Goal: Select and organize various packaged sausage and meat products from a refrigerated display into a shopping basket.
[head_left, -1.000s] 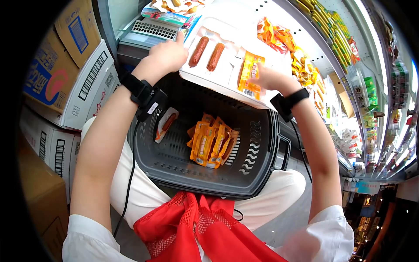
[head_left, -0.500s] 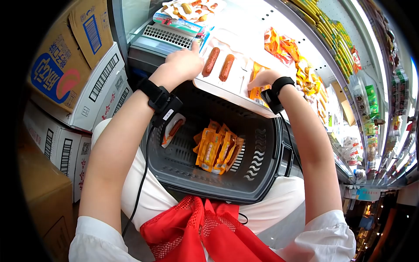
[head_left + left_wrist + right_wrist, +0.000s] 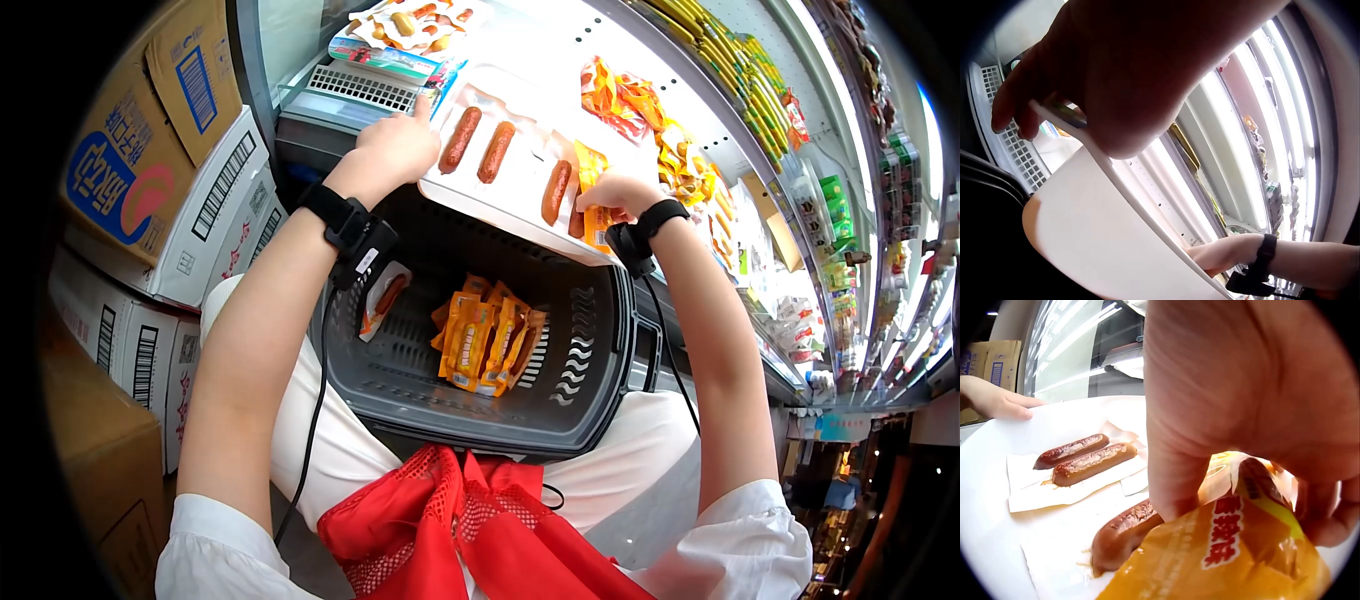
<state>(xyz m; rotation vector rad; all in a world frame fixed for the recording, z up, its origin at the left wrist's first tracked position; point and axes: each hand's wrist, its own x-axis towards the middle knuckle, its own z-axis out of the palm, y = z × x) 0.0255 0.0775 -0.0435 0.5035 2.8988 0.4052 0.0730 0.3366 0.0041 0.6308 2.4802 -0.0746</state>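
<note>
At the left end of the white tray (image 3: pixel 500 215), my left hand (image 3: pixel 395 148) grips its rim, thumb-side fingers lying over the edge. Two browned sausages (image 3: pixel 478 145) lie on white paper beside that hand. Toward the tray's right end, a third sausage (image 3: pixel 557 192) lies bare. Just right of it my right hand (image 3: pixel 622 193) pinches an orange printed sausage wrapper (image 3: pixel 1229 550), thumb in front and fingers behind. The right wrist view shows that wrapper overlapping the third sausage's end. Part of the wrapper is hidden behind the hand.
Below the tray, a dark grey basket (image 3: pixel 470 428) holds several orange sausage packets (image 3: pixel 480 340) and one sausage in white paper (image 3: pixel 386 300). Crumpled wrappers (image 3: pixel 625 100) lie behind the tray. Cartons (image 3: pixel 150 160) stack at the left; stocked shelves (image 3: pixel 850 230) run along the right.
The orange wrapper, lying across the tray's right part earlier, is now gripped further right, and the third sausage shows bare. The left hand keeps its place at the tray's left end.
</note>
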